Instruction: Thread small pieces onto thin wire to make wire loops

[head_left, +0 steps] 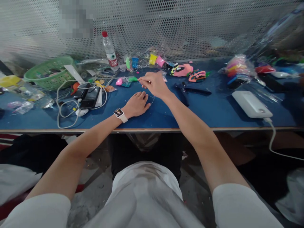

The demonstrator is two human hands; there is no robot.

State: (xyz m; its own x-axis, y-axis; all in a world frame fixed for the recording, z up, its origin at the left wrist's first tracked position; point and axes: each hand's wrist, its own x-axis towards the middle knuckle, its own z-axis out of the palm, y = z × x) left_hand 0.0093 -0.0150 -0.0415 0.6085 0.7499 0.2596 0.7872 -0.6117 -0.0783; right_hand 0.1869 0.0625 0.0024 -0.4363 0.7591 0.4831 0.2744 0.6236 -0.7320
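Observation:
My right hand (153, 84) is raised slightly above the blue table, thumb and fingers pinched at the tip of a bright green lump of modelling clay (133, 79). Beside that lump lies pink clay (119, 82) in clear wrap. Palm down on the tabletop, my left hand (137, 104) rests with its fingers loosely bent and apart, gripping nothing visible. A thin pale thread or wire (152, 100) shows on the table by its fingers. Colourful shaped clay pieces (182, 69) lie to the right of my right hand, behind dark-handled pliers (193, 89).
A green basket (51, 74), a phone (91, 98) and a looped white cable (59, 110) are on the left. A bottle (110, 50) stands at the back near wrapped clay (153, 59). A white power bank (251, 104) and bagged clay (237, 68) lie right. A perforated panel (137, 28) backs the table.

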